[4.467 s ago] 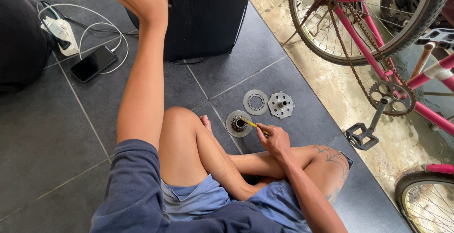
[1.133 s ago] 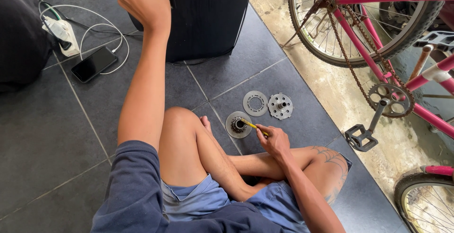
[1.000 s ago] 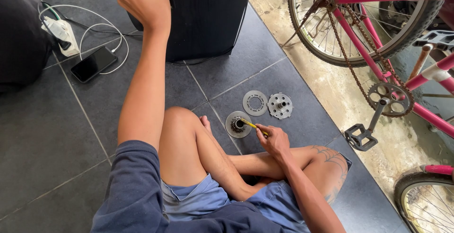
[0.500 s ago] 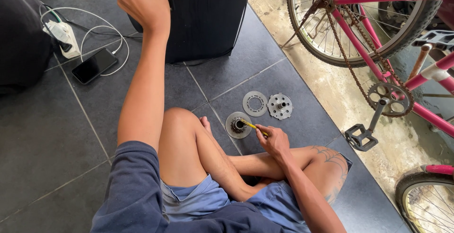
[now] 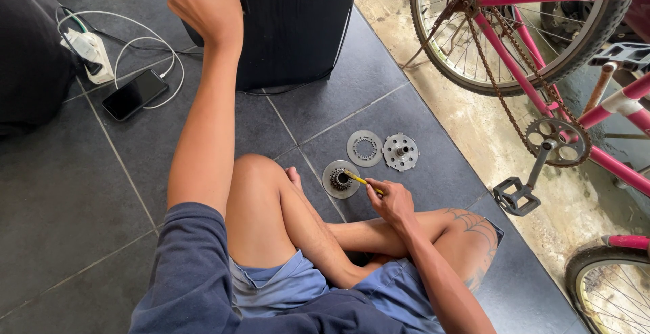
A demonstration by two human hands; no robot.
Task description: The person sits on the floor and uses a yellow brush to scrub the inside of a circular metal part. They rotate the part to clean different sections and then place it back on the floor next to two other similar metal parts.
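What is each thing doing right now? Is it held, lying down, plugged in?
Right hand: grips the yellow tool.
Yellow tool: held, tip in the sprocket.
Sprocket: flat on the tiles.
Toothed ring: lying flat, loose.
Round plate: lying flat, loose.
Left hand: raised against the black box.
Phone: screen dark, cable attached.
Pink bicycle: upright, chain on.

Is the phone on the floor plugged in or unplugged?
Plugged in: a white cable runs from the black phone to the white power strip.
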